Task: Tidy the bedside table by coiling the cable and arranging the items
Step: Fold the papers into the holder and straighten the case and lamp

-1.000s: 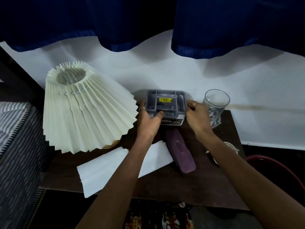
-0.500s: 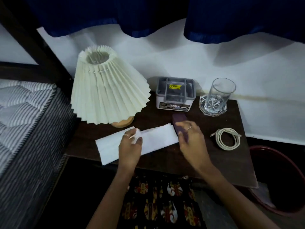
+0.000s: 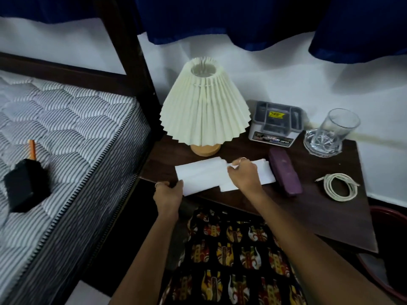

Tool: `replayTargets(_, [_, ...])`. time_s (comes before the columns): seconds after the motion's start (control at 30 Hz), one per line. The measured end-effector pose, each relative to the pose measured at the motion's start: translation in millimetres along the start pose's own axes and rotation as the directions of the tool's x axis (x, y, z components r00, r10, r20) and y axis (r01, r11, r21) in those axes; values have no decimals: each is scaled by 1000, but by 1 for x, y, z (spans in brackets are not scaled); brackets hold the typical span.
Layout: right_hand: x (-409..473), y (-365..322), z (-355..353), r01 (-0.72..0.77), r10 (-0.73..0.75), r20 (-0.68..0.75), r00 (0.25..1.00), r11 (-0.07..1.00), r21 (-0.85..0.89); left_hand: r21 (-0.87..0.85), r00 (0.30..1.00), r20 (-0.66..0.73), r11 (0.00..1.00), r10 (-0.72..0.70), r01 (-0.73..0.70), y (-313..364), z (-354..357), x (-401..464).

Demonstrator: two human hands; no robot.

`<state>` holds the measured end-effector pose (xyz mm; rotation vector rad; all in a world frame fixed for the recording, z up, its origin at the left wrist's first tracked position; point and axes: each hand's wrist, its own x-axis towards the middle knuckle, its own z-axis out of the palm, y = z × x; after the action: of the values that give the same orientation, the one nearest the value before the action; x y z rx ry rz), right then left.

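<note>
Bedside table (image 3: 319, 216), dark wood; white folded paper (image 3: 204, 175) at its front left edge, left hand (image 3: 168, 194) gripping the near left corner, right hand (image 3: 243, 176) pinching the top fold mid-sheet; purple case (image 3: 285, 172) touching the paper's right end; coiled white cable (image 3: 339, 187) lying apart at right; pleated lamp (image 3: 203, 108), grey organiser box (image 3: 275, 123) and glass (image 3: 330, 133) along the back.

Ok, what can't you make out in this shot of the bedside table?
Head view only:
- Folded white paper: its middle is covered by the right hand; the left hand hides its near-left corner.
- Grey plastic organiser box: label text too small and blurred.
- Cream pleated lamp: the shade hides most of the base.
- Dark red bin: cut off by the right edge.
</note>
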<state>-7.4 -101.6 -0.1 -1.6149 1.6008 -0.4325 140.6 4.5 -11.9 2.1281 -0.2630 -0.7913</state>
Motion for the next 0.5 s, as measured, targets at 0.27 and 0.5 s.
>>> replayTargets(0.27, [10,-11,22,-204,201,38,979,969,138,-161,993,103,985,-48,65,-7,0,21])
replayTargets(0.5, [1,-23,6,-435,333,292,897,787,438,-319,960,264,930,-98,182,-6,-18,19])
